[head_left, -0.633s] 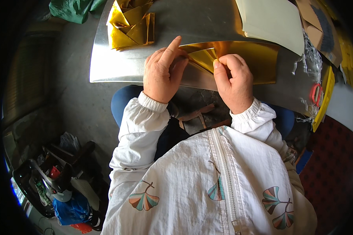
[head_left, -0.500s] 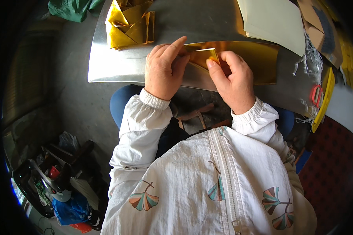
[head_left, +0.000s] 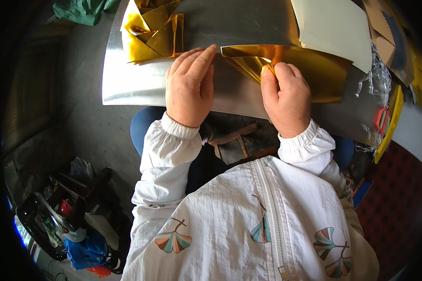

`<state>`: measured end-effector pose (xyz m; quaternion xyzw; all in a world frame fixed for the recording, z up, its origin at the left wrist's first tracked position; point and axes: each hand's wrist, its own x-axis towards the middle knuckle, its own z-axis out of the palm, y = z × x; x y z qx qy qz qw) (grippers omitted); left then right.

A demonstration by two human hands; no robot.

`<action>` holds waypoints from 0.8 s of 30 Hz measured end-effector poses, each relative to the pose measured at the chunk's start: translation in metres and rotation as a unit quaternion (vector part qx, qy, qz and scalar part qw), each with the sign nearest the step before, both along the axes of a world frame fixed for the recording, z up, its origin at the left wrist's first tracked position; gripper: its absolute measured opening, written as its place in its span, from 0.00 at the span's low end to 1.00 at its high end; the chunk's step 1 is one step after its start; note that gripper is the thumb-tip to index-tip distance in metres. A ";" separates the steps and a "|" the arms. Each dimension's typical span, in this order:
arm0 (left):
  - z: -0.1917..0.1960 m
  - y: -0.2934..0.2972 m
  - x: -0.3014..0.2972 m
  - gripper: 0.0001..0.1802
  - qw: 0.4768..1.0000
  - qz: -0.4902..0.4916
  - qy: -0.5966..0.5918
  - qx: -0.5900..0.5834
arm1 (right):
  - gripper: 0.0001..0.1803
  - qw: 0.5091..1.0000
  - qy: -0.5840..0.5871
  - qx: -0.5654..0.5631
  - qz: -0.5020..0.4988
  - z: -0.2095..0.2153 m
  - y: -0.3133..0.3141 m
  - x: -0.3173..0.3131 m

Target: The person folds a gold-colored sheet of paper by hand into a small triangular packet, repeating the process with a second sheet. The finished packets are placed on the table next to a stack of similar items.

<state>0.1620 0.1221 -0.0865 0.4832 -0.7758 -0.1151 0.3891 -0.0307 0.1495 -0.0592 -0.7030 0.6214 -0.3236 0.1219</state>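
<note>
My right hand [head_left: 289, 97] pinches a folded piece of shiny gold paper [head_left: 250, 67] between thumb and fingers, creased to a point. Under and behind it lies a larger gold sheet [head_left: 321, 70] along the near side of the metal table. My left hand [head_left: 190, 87] rests over the table just left of that sheet, fingers stretched out side by side, with nothing seen in it. Beyond its fingertips sits a heap of folded gold paper pieces [head_left: 154, 37].
A grey metal table [head_left: 136, 89] curves across the front. Pale paper sheets [head_left: 335, 28] lie at its far right. Near them are clear plastic wrapping [head_left: 378, 70], red-handled scissors [head_left: 382, 119] and a yellow strip [head_left: 392, 126]. A blue bag [head_left: 86, 248] is at lower left.
My left hand has come off the folded gold paper and drawn slightly left. My right hand keeps its pinch and has shifted a little right with the paper.
</note>
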 end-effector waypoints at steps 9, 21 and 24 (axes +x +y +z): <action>0.009 -0.007 0.002 0.15 0.994 -0.021 -0.102 0.020 | 0.11 0.996 -0.029 0.060 0.052 0.005 0.002 -0.012; -0.004 0.037 -0.002 0.21 0.992 -0.014 -0.123 -0.015 | 0.09 0.995 -0.034 0.096 0.021 0.008 0.007 -0.012; -0.002 0.042 -0.004 0.22 0.989 -0.014 -0.145 -0.006 | 0.09 0.996 -0.027 0.084 0.011 0.007 0.004 -0.013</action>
